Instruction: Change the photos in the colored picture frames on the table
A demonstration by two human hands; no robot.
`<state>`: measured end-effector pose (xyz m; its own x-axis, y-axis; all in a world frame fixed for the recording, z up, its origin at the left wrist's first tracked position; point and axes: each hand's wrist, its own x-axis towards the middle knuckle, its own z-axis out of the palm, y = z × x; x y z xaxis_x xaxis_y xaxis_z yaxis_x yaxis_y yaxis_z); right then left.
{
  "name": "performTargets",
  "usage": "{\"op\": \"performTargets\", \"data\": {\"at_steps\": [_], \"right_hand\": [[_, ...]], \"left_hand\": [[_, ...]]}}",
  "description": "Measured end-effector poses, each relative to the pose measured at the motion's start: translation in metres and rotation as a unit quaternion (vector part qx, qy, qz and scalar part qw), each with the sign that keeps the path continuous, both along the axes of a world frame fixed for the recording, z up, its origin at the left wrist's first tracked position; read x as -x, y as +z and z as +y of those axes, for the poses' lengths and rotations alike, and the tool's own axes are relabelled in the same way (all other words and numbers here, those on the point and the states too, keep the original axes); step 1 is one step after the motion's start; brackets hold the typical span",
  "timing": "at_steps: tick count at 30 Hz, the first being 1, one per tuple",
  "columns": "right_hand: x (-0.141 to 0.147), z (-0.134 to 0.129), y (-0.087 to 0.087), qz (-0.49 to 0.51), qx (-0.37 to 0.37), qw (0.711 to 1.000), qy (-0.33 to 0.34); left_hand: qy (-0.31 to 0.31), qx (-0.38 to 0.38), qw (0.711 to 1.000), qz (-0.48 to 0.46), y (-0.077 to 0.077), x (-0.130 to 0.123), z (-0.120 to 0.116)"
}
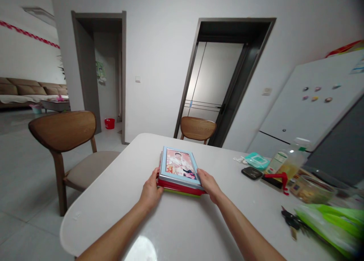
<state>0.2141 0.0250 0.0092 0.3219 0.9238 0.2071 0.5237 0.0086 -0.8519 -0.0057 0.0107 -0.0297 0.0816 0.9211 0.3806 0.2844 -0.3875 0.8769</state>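
Note:
A stack of picture frames lies near the middle of the white table point(108, 200). On top is a light blue picture frame point(164, 158) around a pink-toned photo of a person. Under it show a red frame point(179, 187) and a yellow-green edge point(182, 193) at the bottom. My left hand point(151, 189) is closed on the near left side of the stack, its thumb along the side. Opposite it, my right hand point(209, 183) grips the near right corner, thumb at the top frame's edge. The undersides of the fingers are hidden.
On the table's right are a wet-wipes pack point(256, 161), a black wallet-like item point(251, 173), a large plastic bottle point(291, 158), a clear container point(313, 189), keys point(291, 220) and a green plastic bag point(332, 223). Wooden chairs point(64, 132) stand left and behind.

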Motion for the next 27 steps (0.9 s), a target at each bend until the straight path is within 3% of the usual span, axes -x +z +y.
{"op": "performTargets", "data": {"at_steps": [5,8,10,13,16,18,20,22,24,27], "right_hand": [[0.003,-0.036,-0.003,0.002,-0.067,0.995,-0.076],[0.012,-0.061,-0.011,0.02,-0.093,0.994,-0.058],[0.025,-0.072,-0.012,0.075,-0.091,0.993,-0.016],[0.051,-0.083,0.006,0.2,-0.087,0.972,0.092],[0.078,-0.091,0.049,0.308,-0.132,0.921,0.197],[0.089,-0.097,0.078,0.367,-0.164,0.881,0.249],[0.095,-0.103,0.095,0.397,-0.179,0.858,0.272],[0.097,-0.107,0.097,0.406,-0.177,0.852,0.28],[0.096,-0.108,0.088,0.412,-0.164,0.851,0.28],[0.093,-0.103,0.071,0.45,-0.145,0.846,0.247]], "left_hand": [[0.025,0.026,0.998,-0.046,-0.009,0.014,-0.007],[0.044,0.038,0.994,-0.088,-0.007,0.019,-0.012],[0.033,0.046,0.991,-0.12,0.005,0.014,-0.019],[-0.048,0.056,0.984,-0.159,0.043,-0.003,-0.037],[-0.146,0.061,0.967,-0.198,0.096,-0.021,-0.057],[-0.271,0.063,0.915,-0.292,0.126,-0.027,-0.068],[-0.332,0.064,0.881,-0.331,0.143,-0.027,-0.074],[-0.352,0.071,0.872,-0.334,0.146,-0.024,-0.077],[-0.354,0.085,0.87,-0.332,0.137,-0.023,-0.077],[-0.31,0.118,0.88,-0.339,0.122,-0.023,-0.074]]}}
